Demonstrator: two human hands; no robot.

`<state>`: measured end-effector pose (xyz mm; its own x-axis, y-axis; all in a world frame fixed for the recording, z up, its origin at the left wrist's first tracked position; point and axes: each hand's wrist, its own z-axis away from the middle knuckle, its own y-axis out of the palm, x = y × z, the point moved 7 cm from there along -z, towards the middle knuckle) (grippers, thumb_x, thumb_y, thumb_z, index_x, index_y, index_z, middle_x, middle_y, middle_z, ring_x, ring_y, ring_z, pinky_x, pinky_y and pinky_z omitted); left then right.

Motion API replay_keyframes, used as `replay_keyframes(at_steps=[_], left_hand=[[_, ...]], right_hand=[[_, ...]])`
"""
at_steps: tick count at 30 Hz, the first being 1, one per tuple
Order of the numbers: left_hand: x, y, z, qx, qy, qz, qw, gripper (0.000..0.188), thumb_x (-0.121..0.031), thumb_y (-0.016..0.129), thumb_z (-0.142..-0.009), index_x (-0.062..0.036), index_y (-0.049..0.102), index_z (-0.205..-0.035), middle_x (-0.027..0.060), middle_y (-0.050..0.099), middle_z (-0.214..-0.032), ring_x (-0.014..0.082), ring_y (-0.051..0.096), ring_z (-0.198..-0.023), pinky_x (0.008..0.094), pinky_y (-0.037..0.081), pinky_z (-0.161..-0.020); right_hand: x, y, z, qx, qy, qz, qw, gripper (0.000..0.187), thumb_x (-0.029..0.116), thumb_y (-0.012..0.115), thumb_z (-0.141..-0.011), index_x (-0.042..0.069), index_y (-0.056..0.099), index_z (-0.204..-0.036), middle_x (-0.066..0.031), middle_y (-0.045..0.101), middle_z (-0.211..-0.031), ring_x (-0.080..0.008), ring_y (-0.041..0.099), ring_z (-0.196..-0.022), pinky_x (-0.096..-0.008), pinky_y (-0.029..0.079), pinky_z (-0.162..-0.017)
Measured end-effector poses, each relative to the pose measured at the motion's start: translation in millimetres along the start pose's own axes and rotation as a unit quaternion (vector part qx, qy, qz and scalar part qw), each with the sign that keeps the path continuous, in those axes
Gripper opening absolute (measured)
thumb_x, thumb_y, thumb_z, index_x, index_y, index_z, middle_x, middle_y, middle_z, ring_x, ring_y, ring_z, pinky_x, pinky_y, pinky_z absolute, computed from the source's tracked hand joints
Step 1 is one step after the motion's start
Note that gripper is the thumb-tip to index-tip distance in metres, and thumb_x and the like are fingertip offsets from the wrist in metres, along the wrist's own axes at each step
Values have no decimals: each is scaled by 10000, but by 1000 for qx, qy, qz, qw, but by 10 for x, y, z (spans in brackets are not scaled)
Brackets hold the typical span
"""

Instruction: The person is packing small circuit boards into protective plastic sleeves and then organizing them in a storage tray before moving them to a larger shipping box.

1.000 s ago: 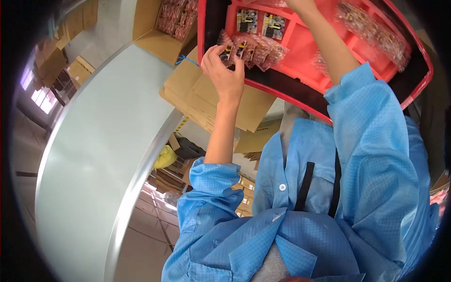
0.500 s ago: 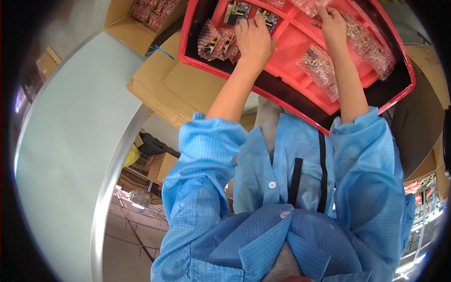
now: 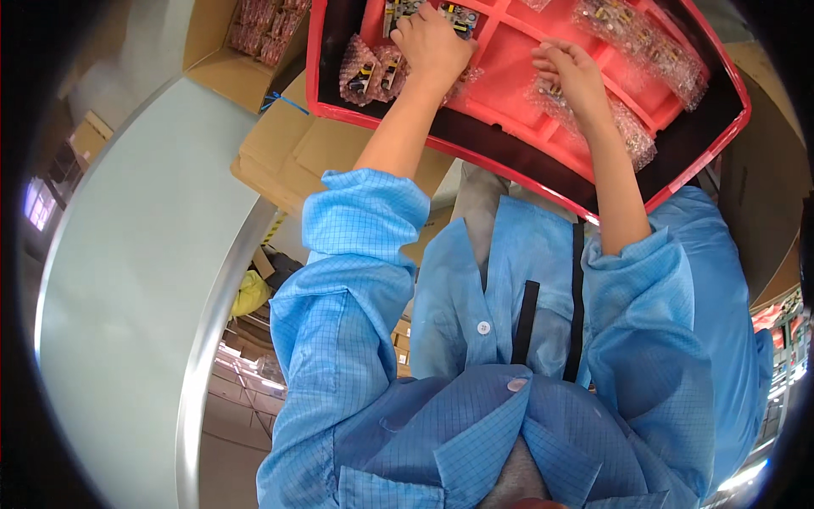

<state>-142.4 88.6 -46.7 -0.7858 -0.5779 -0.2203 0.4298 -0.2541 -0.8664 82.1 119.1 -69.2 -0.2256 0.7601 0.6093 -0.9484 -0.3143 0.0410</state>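
Observation:
My left hand (image 3: 433, 47) rests over two bare circuit boards (image 3: 458, 17) at the far left of a red tray (image 3: 502, 61); its fingertips touch the boards, spread rather than gripping. Beside it, nearer me, stand several bubble-wrapped circuit boards (image 3: 360, 75). My right hand (image 3: 577, 76) hovers above the tray's middle right, fingers loosely bent and apart, with nothing seen in them. Under and next to that hand lies a bubble-wrapped row of boards (image 3: 634, 136). Another wrapped row (image 3: 649, 47) runs along the tray's right side.
The tray sits within a red-rimmed black bin (image 3: 526, 174). To the left, an open cardboard box (image 3: 216, 72) contains several pink bubble-wrapped packs (image 3: 264, 32). A cardboard flap (image 3: 297, 148) with a blue tie (image 3: 284, 102) lies by a pale table (image 3: 127, 271).
My right hand has left the wrapped piece at the tray's far side and come nearer me and left. My left hand stays at the bare boards. The view has shifted slightly.

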Motion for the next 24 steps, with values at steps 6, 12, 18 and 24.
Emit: replay_keyframes(at_steps=[6, 12, 18, 24], left_hand=[[46, -295, 95, -20, 61, 155, 986, 885, -358, 868, -681, 34, 467, -1366, 283, 596, -1328, 467, 522, -1270, 561, 384, -1092], [-233, -230, 351, 83, 65, 120, 987, 924, -349, 867, -680, -19, 418, -1418, 253, 589, -1287, 467, 508, -1228, 572, 408, -1042], [-592, -138, 360, 37, 217, 250, 943, 853, -335, 883, -746, -15, 436, -1399, 220, 558, -1241, 429, 502, -1186, 541, 402, -1040], [-961, -331, -606, -46, 259, 191, 946, 807, -310, 868, -766, -2, 463, -1392, 263, 541, -1331, 433, 499, -1250, 505, 407, -1090]], right_hand=[[-63, 277, 180, 52, -32, 40, 997, 425, 252, 636, -1035, -22, 561, -1352, -114, 703, -1215, -156, 672, -1051, -283, 536, -927], [33, 349, 146, 66, -39, -23, 997, 425, 251, 647, -1036, -16, 569, -1359, -86, 697, -1196, -157, 678, -1064, -296, 539, -936], [-213, -198, 231, 55, 4, -112, 992, 350, 186, 647, -1030, -30, 585, -1298, -99, 680, -1188, -183, 684, -1073, -316, 556, -957], [-225, -820, 301, 10, 29, -108, 994, 267, 134, 668, -1002, -8, 565, -1204, -100, 679, -1153, -174, 692, -997, -316, 562, -934]])
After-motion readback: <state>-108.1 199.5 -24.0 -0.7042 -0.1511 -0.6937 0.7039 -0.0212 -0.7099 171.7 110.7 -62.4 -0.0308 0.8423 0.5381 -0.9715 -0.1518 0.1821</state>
